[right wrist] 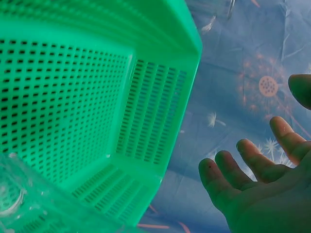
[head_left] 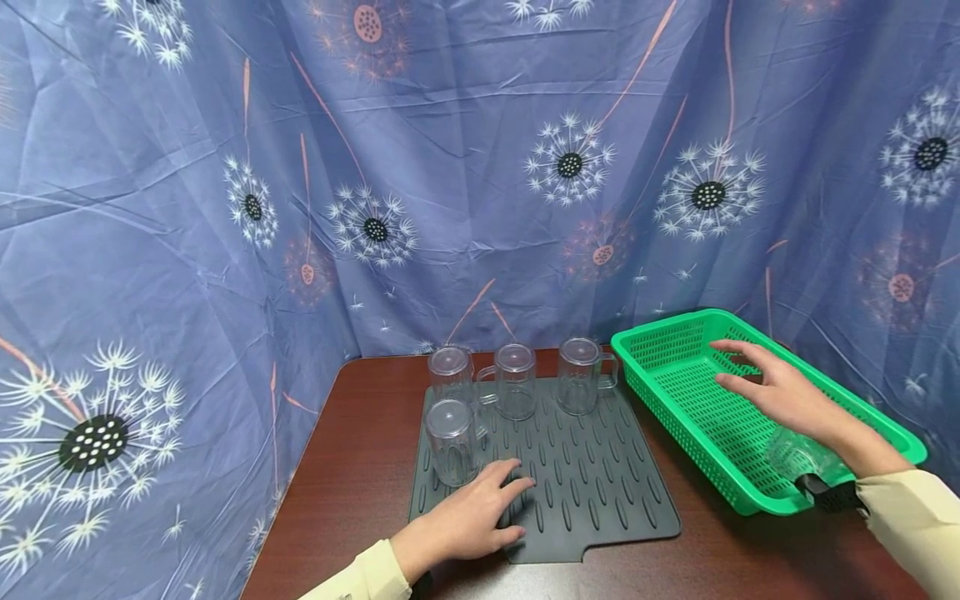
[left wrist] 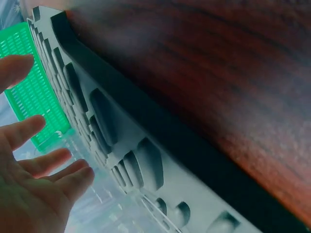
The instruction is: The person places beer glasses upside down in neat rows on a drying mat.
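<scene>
Over the near left part of a grey drying mat (head_left: pixel 570 467), my left hand (head_left: pixel 472 512) has its fingers spread and holds nothing. Just beyond it an upside-down glass mug (head_left: pixel 452 442) stands on the mat. Behind are more glass mugs, one at the back left (head_left: pixel 450 371), one in the middle (head_left: pixel 515 383) and one at the back right (head_left: pixel 579 379). My right hand (head_left: pixel 783 392), fingers apart and empty, hovers above a green plastic basket (head_left: pixel 675 425). A glass mug (head_left: pixel 798 454) lies in the basket's near end, partly hidden by my right forearm.
The mat and basket sit on a dark red-brown wooden table (head_left: pixel 352 467). A blue curtain with dandelion prints (head_left: pixel 465 167) hangs right behind the table and along its sides. The basket's raised rim (head_left: pixel 675 467) stands just right of the mat.
</scene>
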Action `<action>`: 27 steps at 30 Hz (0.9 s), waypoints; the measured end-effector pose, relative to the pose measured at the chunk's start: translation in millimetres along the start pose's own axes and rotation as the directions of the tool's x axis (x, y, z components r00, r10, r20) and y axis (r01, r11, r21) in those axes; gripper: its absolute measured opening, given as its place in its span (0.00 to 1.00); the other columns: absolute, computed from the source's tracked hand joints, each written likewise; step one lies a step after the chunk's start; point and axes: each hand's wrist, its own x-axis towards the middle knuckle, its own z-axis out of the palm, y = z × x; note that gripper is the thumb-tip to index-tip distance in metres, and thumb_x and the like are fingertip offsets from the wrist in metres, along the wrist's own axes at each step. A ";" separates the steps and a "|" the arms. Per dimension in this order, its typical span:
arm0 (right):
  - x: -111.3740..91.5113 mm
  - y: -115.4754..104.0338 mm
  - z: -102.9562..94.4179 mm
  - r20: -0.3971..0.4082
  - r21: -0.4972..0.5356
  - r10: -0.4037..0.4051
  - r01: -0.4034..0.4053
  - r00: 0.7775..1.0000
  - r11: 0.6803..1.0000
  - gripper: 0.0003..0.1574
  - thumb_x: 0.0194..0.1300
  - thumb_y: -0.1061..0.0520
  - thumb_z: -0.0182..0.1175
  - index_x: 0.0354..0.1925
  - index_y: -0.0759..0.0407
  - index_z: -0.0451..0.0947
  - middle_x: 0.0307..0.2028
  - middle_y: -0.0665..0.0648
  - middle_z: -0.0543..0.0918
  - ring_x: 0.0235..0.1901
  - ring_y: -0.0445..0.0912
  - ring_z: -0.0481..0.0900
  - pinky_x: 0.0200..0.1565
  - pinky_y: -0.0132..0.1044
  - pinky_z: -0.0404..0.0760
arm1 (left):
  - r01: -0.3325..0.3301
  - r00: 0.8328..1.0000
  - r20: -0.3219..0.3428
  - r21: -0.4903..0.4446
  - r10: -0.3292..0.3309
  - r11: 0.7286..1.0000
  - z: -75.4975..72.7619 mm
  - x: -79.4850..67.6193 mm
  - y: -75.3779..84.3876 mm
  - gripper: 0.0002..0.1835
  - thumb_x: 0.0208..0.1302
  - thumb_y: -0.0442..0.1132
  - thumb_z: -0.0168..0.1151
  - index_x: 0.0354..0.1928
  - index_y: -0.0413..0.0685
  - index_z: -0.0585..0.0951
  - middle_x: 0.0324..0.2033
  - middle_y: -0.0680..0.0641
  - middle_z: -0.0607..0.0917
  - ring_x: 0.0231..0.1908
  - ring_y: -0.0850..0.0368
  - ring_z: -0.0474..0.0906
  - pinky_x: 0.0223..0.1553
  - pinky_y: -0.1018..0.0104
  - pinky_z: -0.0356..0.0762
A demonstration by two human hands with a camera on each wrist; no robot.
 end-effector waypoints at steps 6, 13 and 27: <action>-0.6 7.5 -5.1 -0.029 -0.033 -0.003 0.002 1.000 0.999 0.37 0.76 0.46 0.56 0.75 0.55 0.59 0.72 0.65 0.63 0.63 0.64 0.67 0.44 0.27 0.72 | 0.057 0.992 0.113 -0.040 -0.052 0.998 4.3 3.1 -1.3 0.36 0.69 0.58 0.61 0.75 0.59 0.66 0.75 0.42 0.62 0.74 0.46 0.60 0.65 0.53 0.72; -3.8 13.2 -11.5 -0.057 -0.088 0.004 -0.009 0.998 0.996 0.39 0.75 0.45 0.57 0.76 0.55 0.58 0.70 0.70 0.64 0.62 0.69 0.66 0.48 0.49 0.73 | 0.069 0.988 0.142 -0.028 -0.064 0.997 8.9 1.8 -1.7 0.37 0.67 0.58 0.63 0.74 0.58 0.67 0.74 0.42 0.64 0.74 0.44 0.60 0.67 0.53 0.70; -6.7 32.8 -22.4 -0.046 -0.133 0.050 -0.056 0.998 0.990 0.44 0.73 0.44 0.59 0.76 0.60 0.56 0.70 0.77 0.59 0.64 0.77 0.60 0.49 0.71 0.66 | 0.063 0.987 0.145 0.010 -0.063 0.998 10.3 3.1 1.1 0.35 0.67 0.59 0.63 0.73 0.58 0.70 0.74 0.42 0.64 0.73 0.45 0.61 0.66 0.52 0.71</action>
